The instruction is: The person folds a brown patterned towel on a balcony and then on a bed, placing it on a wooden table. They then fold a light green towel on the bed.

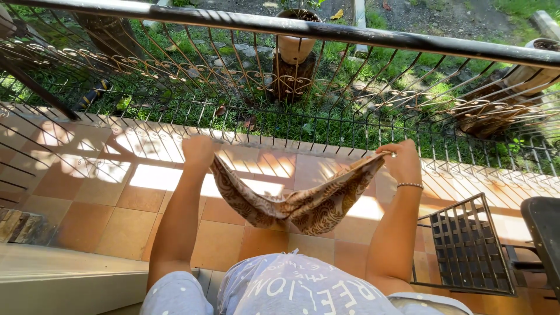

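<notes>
A brown patterned cloth (303, 201) is pinched at its ends by the left hand (198, 150) and right hand (402, 160), sagging above the tiled floor (105, 204) before the iron railing (291, 76).

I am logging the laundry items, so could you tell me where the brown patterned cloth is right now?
In the head view the brown patterned cloth hangs mid-frame, stretched between the left hand and right hand, above the tiled floor and before the railing.
</notes>
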